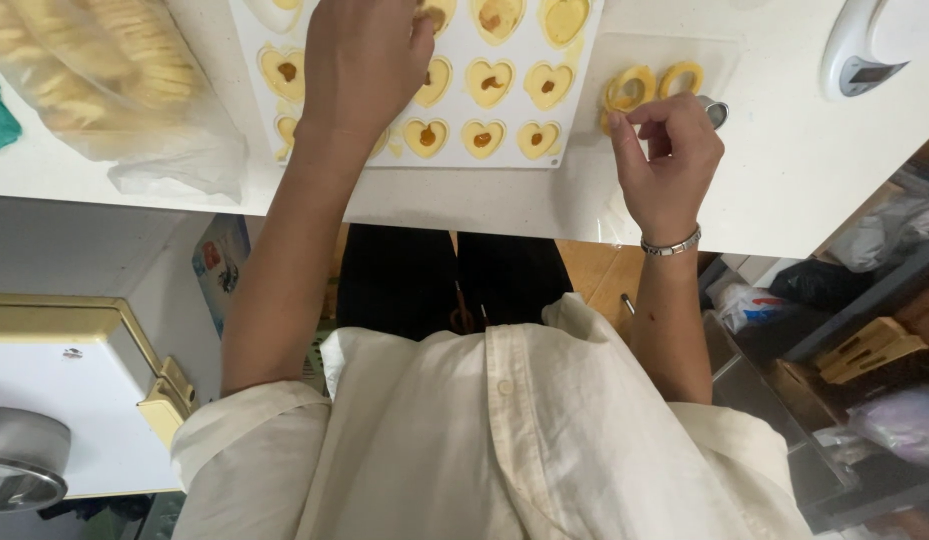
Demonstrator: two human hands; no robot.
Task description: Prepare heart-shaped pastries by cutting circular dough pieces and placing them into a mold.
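While the camera looks straight down over a cream shirt [485, 440], we see both hands at the far edge of a white counter [785, 170] in the upper half of the frame. The left hand [360, 65] lies palm down over a white mould [247, 40] of heart-shaped cavities, its fingers spread loosely and reaching toward the top edge of the frame; what the fingertips touch is cut off, so we cannot tell whether they grip anything. The filled hearts [482, 137] beside and below it hold pale dough with a brown dab in the middle. The right hand [670, 160], with a metal bracelet [672, 244] at the wrist, is curled into a pinch around a small metal cutter [718, 110], which peeks out at its upper right. Two yellow dough rings [633, 90] lie on a clear sheet [720, 50] just above and to the left of those fingertips, between the hand and the mould, so the right hand is much the nearer. A bag of biscuits [95, 70] sits at upper left, a white scale [875, 40] at upper right.
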